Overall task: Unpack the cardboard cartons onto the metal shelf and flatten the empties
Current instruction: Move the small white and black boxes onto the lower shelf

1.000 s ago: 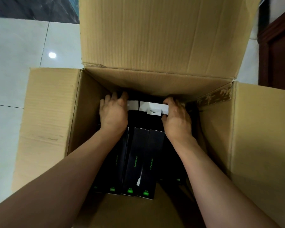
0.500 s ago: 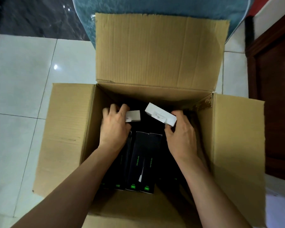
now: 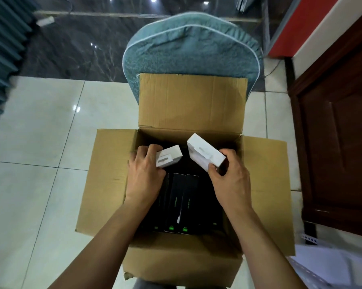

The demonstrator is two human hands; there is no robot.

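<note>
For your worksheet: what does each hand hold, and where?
Left hand: smaller white box, at its left end. Right hand: larger white box, at its lower right end.

boxes (image 3: 175, 201) in carton (image 3: 107, 184), chair (image 3: 192, 49) behind, perhaps shelf parts (image 3: 309, 238) at right

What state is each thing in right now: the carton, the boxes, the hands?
Carton: open, flaps spread.
Black boxes: packed side by side inside the carton.
Left hand: grips the small white box.
Right hand: grips the larger white box, tilted.
</note>
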